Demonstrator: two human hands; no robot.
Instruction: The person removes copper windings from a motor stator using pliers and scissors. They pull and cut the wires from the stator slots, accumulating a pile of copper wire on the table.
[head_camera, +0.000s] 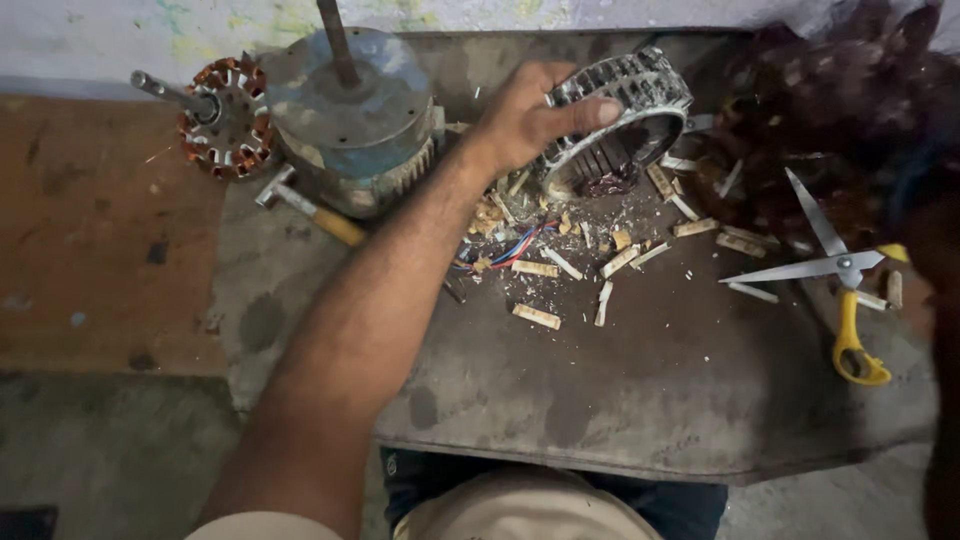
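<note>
At the far side of the dark work board (640, 400), your left hand (520, 120) is clamped over the rim of a ring-shaped motor stator core (625, 115), tilted on its edge. Its slots look mostly bare, though a dark clump of wire remains low inside it, so the stripping seems well along but unfinished. Just below the stator lie scattered pale insulation strips (537, 316) and a few red and blue wires (505, 250). Right of it rest open yellow-handled scissors (845, 290); left of it stand a blue motor housing (350, 110), a copper-wound rotor (225, 115) and a small hammer (305, 205). Your right hand is out of view.
</note>
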